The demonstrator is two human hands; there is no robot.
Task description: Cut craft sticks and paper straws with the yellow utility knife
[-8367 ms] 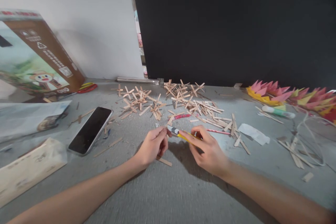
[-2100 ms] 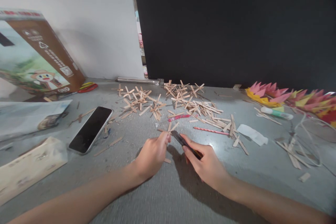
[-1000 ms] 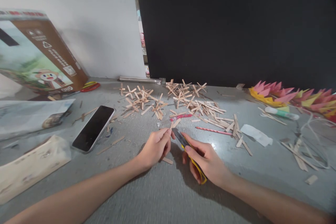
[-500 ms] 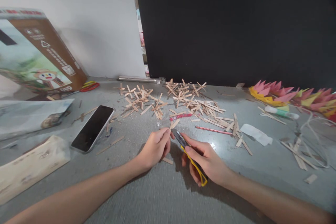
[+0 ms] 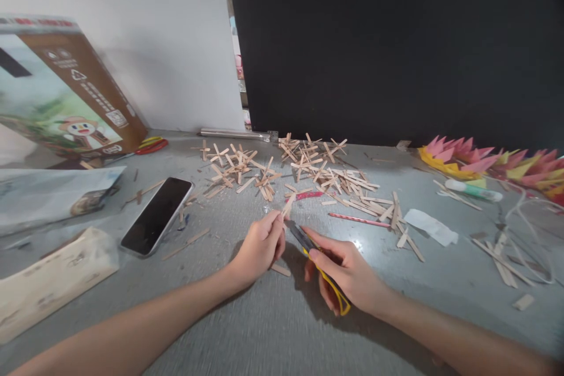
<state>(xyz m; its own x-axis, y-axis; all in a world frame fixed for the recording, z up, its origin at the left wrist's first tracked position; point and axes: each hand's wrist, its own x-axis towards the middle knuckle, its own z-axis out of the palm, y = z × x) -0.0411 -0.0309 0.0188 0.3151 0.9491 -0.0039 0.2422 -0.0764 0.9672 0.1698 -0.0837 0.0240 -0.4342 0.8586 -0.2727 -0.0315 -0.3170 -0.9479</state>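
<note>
My left hand (image 5: 261,245) pinches a pale wooden craft stick (image 5: 289,205) between thumb and fingers, its end sticking up past the fingertips. Wrapped around a yellow and black utility knife (image 5: 331,286) is my right hand (image 5: 346,270). The knife's front end points at the fingertips of the left hand, close to the stick; whether the blade touches the wood I cannot tell. Beneath the left hand a loose stick (image 5: 281,269) lies on the grey table (image 5: 247,335). Just beyond the hands are a red strip (image 5: 308,195) and a heap of crossed craft sticks (image 5: 308,167).
To the left lie a phone (image 5: 157,215), a tissue pack (image 5: 61,282), red and yellow scissors (image 5: 151,145) and a printed box (image 5: 74,88). On the right are a pink pencil (image 5: 359,220), white paper (image 5: 430,227), a glue stick (image 5: 473,190), a white cable (image 5: 511,229) and pink-yellow paper decorations (image 5: 458,158).
The craft stick in my left hand now stands at a slightly different angle. My right hand and the knife have shifted only a little, staying close to the left fingertips.
</note>
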